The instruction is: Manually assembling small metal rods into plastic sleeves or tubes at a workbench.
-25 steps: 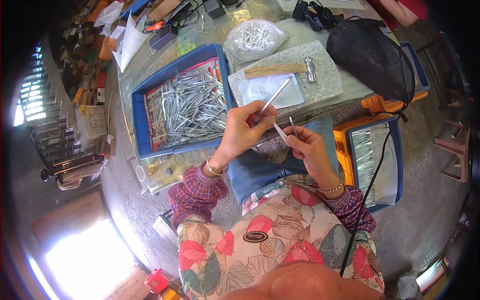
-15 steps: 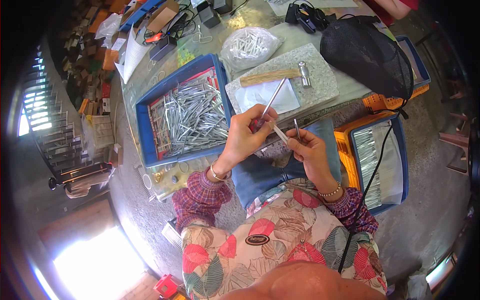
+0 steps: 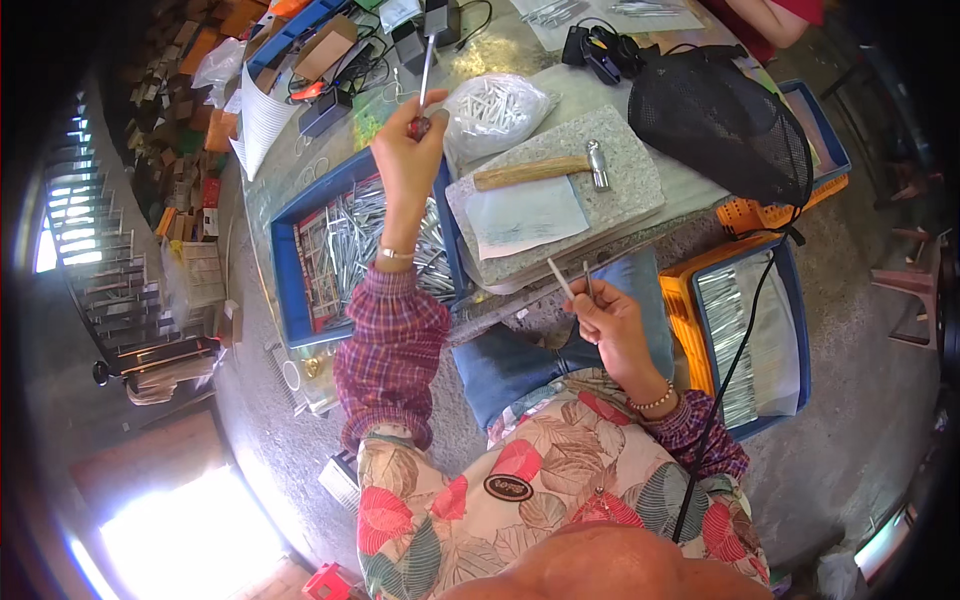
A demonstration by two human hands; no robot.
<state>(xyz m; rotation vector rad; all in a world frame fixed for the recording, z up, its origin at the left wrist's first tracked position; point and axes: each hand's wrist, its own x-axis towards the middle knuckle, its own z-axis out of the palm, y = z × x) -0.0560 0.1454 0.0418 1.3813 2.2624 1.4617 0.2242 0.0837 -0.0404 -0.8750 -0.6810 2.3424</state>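
Note:
My left hand (image 3: 405, 160) is closed round the red handle of a screwdriver (image 3: 429, 75), its metal shaft pointing away from me. It hovers past the far right corner of a blue tray (image 3: 283, 235) full of thin silvery metal pieces (image 3: 372, 225), beside a clear plastic bag (image 3: 497, 108) of short white sticks. My right hand (image 3: 612, 325), over my lap, pinches a slender white stick (image 3: 560, 277). A slim dark metal piece (image 3: 588, 277) also pokes up from its fingers; its kind is unclear.
A ball-peen hammer (image 3: 540, 172) and a white paper (image 3: 525, 217) lie on a stone slab (image 3: 630, 180). To the right are a black mesh bag (image 3: 720, 120) and a second blue tray (image 3: 802, 340) by an orange crate (image 3: 683, 320). Another person's arm (image 3: 762, 20) shows at the far edge.
My left hand has moved away from my right, forward and left toward the plastic bag, carrying the screwdriver. My right hand keeps the white stick, nearly in place.

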